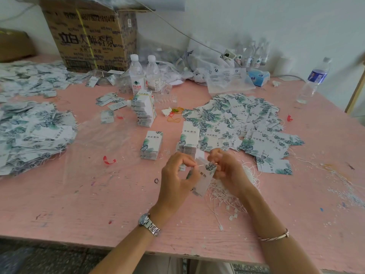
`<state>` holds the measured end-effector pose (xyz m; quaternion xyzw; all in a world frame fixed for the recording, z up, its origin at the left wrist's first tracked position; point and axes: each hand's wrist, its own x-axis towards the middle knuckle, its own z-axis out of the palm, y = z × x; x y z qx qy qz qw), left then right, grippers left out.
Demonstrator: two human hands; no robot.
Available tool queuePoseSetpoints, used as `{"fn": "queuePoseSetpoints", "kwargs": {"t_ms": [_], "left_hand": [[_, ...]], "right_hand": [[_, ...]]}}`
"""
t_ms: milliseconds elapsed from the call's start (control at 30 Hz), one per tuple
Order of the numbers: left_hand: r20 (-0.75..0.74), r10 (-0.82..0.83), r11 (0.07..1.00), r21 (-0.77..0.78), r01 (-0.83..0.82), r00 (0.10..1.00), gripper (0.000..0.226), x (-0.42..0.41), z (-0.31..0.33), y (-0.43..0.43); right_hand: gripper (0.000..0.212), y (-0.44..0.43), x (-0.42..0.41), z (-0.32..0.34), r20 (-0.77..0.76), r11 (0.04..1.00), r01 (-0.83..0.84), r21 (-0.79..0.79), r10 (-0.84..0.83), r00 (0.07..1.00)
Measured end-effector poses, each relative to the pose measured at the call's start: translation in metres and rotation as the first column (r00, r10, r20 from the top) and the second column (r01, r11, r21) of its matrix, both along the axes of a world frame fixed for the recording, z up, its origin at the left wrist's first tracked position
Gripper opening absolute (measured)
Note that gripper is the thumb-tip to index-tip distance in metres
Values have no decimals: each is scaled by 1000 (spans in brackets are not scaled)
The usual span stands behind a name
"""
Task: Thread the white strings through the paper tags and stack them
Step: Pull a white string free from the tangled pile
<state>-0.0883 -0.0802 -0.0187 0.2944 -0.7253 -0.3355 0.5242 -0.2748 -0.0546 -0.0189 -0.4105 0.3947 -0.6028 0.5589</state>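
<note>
Above the pink table my two hands meet around a white paper tag printed with green leaves. My left hand pinches the tag and a thin white string end near its top. My right hand pinches the tag's upper corner from the right. A tangle of white strings lies on the table under my right wrist. Two neat stacks of tags stand just beyond my hands.
Loose tags lie heaped at the right and at the left. A taller leaning stack, two water bottles, a cardboard box and plastic bags fill the back. Another bottle stands far right.
</note>
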Motion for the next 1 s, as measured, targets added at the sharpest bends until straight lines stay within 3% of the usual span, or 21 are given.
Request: {"fn": "queuePoseSetpoints", "kwargs": {"t_ms": [133,367,467,700,1000], "left_hand": [[-127,-61,981,174,83,990,12,1,-3,-1],[-351,-11,931,339,138,936,12,1,-9,-14],[-353,-17,934,327,140,936,10,0,-10,-17],[-315,-80,917,348,194,946,14,-12,-14,-19],[-273,-81,918,354,178,959,21,-29,-19,-17]], "right_hand": [[10,0,-10,3,171,998,66,2,-65,983],[5,2,-17,5,134,980,198,-21,-193,972],[3,2,-17,6,143,981,193,-31,-186,972],[25,0,-14,5,158,989,133,-59,-123,980],[17,-4,-16,-6,3,991,102,-86,-102,995]]}}
